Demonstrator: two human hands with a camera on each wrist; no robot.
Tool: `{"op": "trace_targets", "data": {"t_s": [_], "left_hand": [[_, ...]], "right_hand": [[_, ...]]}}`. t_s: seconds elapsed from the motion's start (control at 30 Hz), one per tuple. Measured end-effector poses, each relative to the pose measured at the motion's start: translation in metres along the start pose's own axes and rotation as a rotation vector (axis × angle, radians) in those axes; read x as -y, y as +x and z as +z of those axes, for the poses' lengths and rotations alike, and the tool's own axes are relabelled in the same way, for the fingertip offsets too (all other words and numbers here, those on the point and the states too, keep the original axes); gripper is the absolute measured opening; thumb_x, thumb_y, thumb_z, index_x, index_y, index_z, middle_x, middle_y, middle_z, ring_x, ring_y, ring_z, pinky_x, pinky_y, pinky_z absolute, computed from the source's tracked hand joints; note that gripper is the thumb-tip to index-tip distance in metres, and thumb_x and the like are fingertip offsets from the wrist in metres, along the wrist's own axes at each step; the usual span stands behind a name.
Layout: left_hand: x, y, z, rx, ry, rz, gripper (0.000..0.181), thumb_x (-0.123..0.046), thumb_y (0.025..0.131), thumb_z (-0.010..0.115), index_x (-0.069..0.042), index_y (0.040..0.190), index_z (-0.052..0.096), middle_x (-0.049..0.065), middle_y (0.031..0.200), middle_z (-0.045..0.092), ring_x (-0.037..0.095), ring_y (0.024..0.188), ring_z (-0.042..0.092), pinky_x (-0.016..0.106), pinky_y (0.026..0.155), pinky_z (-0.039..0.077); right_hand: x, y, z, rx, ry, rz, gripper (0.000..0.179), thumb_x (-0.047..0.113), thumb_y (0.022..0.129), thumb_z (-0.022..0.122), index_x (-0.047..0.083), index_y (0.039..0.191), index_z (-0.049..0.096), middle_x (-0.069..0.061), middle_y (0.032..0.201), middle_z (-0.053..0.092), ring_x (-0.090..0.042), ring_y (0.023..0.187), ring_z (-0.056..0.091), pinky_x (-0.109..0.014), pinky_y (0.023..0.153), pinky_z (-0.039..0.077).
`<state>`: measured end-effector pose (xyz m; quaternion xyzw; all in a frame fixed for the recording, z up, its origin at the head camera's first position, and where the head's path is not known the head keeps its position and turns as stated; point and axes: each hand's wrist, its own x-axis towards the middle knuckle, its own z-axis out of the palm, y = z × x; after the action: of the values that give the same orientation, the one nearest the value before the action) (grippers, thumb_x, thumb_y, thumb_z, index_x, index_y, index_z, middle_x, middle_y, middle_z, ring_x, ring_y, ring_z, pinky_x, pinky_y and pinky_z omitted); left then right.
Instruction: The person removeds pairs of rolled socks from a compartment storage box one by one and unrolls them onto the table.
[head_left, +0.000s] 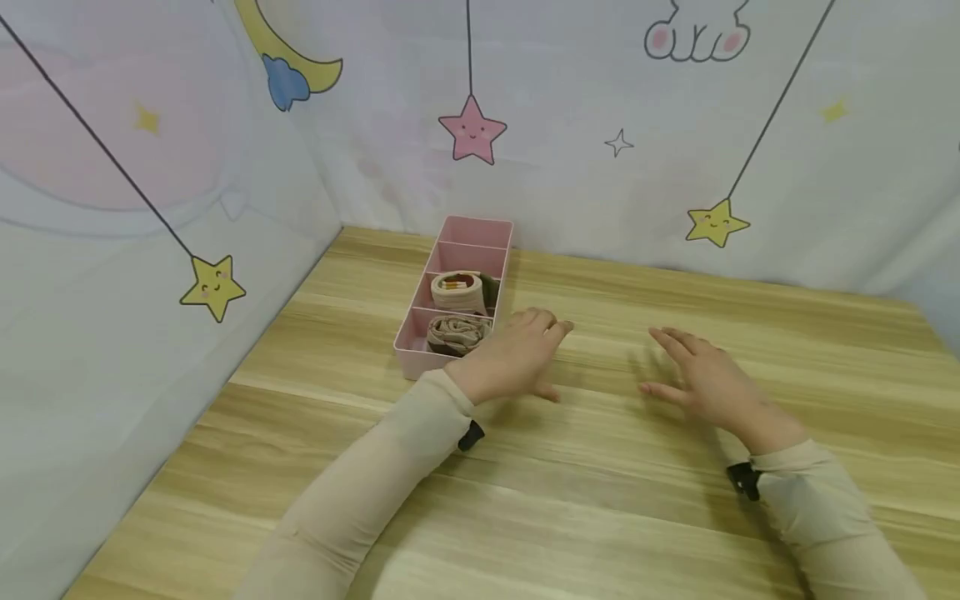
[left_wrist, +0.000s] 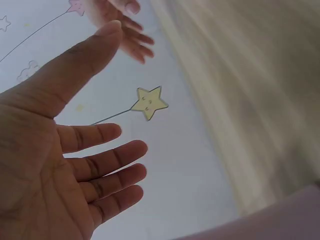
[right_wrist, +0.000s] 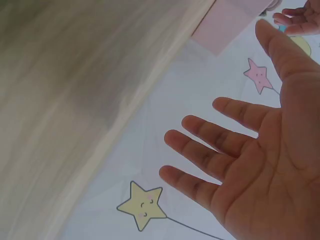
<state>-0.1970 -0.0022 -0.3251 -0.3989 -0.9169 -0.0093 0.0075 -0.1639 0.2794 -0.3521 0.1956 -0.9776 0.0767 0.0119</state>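
Note:
A pink box (head_left: 420, 364) with several compartments in a row sits on the table, left of centre. In its nearest compartment lies a rolled tan and brown cloth item (head_left: 457, 333), partly behind my left wrist. The compartment behind holds a cream roll (head_left: 459, 292) with a dark green part beside it, perhaps a sock. My left hand (head_left: 517, 354) hovers just right of the box, fingers extended, holding nothing. Farther right, my right hand (head_left: 708, 383) is held above the table with straight, spread fingers and an empty palm. Both wrist views show bare palms.
The wood-grain table (head_left: 600, 500) spreads under both arms. A white cloth backdrop (head_left: 570, 192) printed with stars and a moon rises along its back and left edges. The two far compartments of the box show bare pink walls.

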Motion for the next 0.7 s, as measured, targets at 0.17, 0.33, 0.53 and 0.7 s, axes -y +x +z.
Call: {"op": "trace_targets", "data": {"t_s": [0.17,0.33,0.53,0.7], "left_hand": [[0.007,-0.009,-0.014,0.029,-0.032,-0.040,0.083,-0.052,0.078,0.073,-0.006,0.141,0.042,0.009,0.130,0.050,0.025,0.125,0.045,0.036,0.111,0.034],[0.017,-0.020,-0.027,0.066,-0.055,-0.075,0.076,-0.045,0.078,0.076,-0.006,0.137,0.046,0.010,0.126,0.052,0.025,0.118,0.047,0.038,0.107,0.036],[0.031,-0.032,-0.039,0.082,-0.074,-0.101,0.071,-0.038,0.077,0.079,-0.005,0.132,0.049,0.010,0.124,0.054,0.026,0.116,0.049,0.037,0.105,0.039],[0.043,-0.041,-0.048,0.100,-0.123,-0.140,0.069,-0.034,0.076,0.080,-0.006,0.131,0.049,0.011,0.123,0.053,0.027,0.117,0.048,0.038,0.105,0.039]], "right_hand": [[0.007,0.003,0.000,-0.034,0.017,0.001,0.071,0.040,0.091,0.062,-0.004,0.142,0.039,-0.030,0.140,0.044,-0.049,0.126,0.043,-0.060,0.104,0.035],[0.013,0.007,-0.002,-0.094,0.040,-0.012,0.059,0.034,0.093,0.061,-0.006,0.135,0.048,-0.028,0.133,0.051,-0.046,0.123,0.047,-0.058,0.103,0.037],[0.024,0.016,-0.004,-0.166,0.060,-0.038,0.049,0.029,0.093,0.062,-0.004,0.128,0.056,-0.024,0.126,0.058,-0.042,0.118,0.053,-0.055,0.100,0.042],[0.034,0.026,-0.005,-0.197,0.081,-0.053,0.047,0.031,0.093,0.062,-0.002,0.126,0.058,-0.022,0.124,0.060,-0.039,0.117,0.055,-0.053,0.099,0.043]]}}
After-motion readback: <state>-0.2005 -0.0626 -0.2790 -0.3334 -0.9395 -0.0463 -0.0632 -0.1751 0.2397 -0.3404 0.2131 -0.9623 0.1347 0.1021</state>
